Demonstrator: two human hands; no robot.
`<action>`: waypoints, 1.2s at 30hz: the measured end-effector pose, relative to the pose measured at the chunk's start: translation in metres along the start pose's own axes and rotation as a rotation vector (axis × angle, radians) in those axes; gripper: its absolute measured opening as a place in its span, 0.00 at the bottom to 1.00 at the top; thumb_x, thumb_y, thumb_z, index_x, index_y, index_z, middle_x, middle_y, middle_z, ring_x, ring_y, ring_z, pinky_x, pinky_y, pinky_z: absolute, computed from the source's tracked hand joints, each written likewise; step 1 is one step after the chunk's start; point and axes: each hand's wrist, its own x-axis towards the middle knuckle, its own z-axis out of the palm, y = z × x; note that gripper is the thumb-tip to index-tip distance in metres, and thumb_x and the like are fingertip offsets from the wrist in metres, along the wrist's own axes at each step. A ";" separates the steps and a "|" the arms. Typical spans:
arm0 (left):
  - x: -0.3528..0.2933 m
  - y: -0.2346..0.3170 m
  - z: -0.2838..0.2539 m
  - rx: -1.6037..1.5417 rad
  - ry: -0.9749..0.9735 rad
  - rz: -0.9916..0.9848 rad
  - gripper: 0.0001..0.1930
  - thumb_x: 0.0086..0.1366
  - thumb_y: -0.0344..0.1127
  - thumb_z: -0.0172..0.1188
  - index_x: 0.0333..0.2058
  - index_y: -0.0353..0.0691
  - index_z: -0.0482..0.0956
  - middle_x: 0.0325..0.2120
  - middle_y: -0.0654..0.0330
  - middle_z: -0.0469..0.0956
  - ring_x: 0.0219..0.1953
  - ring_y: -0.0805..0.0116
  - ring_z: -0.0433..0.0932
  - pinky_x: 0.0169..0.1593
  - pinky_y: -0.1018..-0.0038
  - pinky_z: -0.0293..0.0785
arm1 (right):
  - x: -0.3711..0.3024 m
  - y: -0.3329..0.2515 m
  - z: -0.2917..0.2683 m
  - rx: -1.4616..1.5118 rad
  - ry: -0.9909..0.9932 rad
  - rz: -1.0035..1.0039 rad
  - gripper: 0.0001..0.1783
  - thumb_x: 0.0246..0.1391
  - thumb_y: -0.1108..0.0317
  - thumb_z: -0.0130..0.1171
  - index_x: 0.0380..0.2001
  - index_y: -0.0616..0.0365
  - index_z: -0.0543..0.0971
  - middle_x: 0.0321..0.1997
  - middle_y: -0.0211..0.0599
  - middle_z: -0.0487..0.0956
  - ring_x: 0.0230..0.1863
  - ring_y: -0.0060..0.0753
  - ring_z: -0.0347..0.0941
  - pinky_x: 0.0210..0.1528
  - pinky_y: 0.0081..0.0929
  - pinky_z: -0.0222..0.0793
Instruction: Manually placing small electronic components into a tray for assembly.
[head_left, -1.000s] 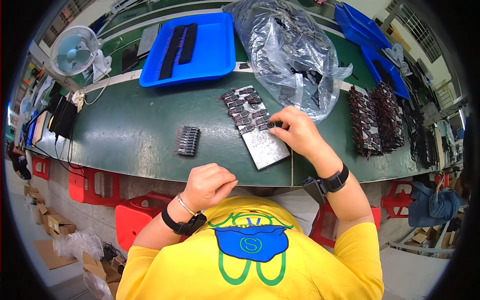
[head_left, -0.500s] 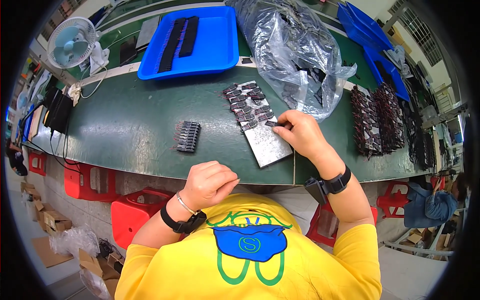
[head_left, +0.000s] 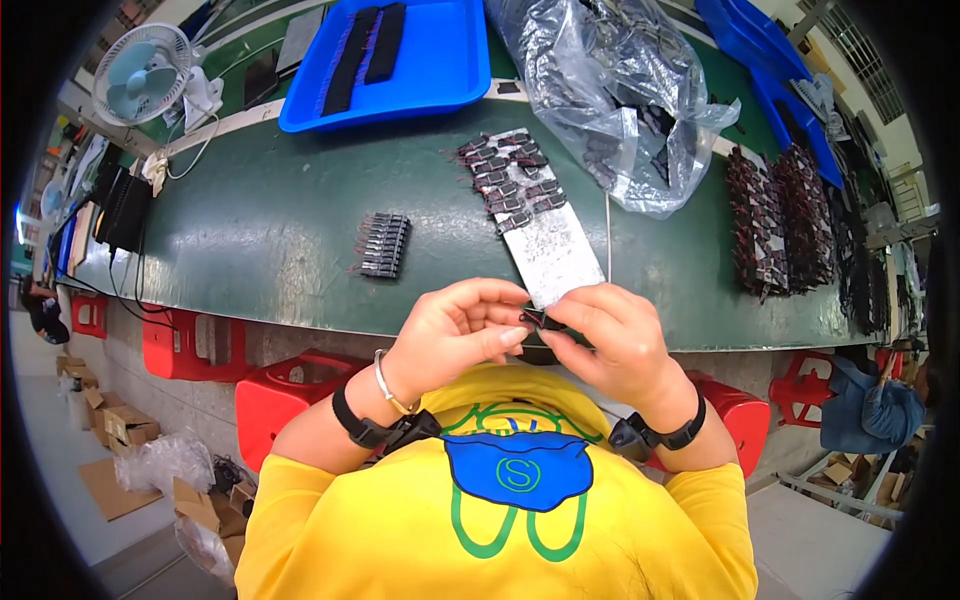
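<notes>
1. Green worktable (head_left: 270,220): its near edge bowed past the person's torso; the widest open room lay at left, and its far side ran out of view.
2. Clear plastic bag (head_left: 600,100): cut off above, it bounded the far right; dark contents showed indistinctly through its creases.
3. Blue tray (head_left: 440,80): far left, cropped above, with black strips inside.
4. Piles of wired parts (head_left: 760,225): they blocked the right side; single pieces were hard to separate.
5. Metal plate (head_left: 555,255): small black parts covered its far portion; the hands partly hid its near end.
6. Right hand (head_left: 615,335): thumb and fingers pinched the small component.
7. Left hand (head_left: 455,325): curled fingertips met the component's left side; whether they gripped it could not be told.
8. Block of parts (head_left: 384,246): stacked left of the plate, well apart.
9. Small component (head_left: 533,317): black, between both hands at the table's near edge, mostly hidden by fingers.
</notes>
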 end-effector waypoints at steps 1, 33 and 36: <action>0.001 -0.001 0.002 -0.012 -0.003 0.003 0.09 0.60 0.24 0.60 0.40 0.31 0.76 0.34 0.58 0.79 0.33 0.72 0.80 0.37 0.77 0.79 | -0.003 -0.002 0.002 0.013 0.018 -0.022 0.16 0.32 0.77 0.69 0.30 0.60 0.78 0.29 0.39 0.78 0.26 0.39 0.76 0.27 0.30 0.71; -0.011 -0.035 0.016 0.461 0.046 0.472 0.07 0.59 0.24 0.60 0.37 0.32 0.76 0.31 0.54 0.79 0.32 0.67 0.81 0.34 0.76 0.77 | -0.032 -0.009 0.006 -0.030 0.108 -0.080 0.17 0.33 0.78 0.68 0.33 0.62 0.80 0.28 0.37 0.78 0.22 0.34 0.74 0.22 0.25 0.69; -0.010 -0.036 0.014 0.214 0.039 0.281 0.08 0.62 0.26 0.58 0.40 0.31 0.75 0.31 0.54 0.79 0.31 0.68 0.80 0.33 0.77 0.77 | -0.032 -0.009 0.006 -0.057 0.118 -0.104 0.17 0.33 0.79 0.68 0.33 0.62 0.80 0.28 0.37 0.78 0.21 0.32 0.73 0.21 0.24 0.68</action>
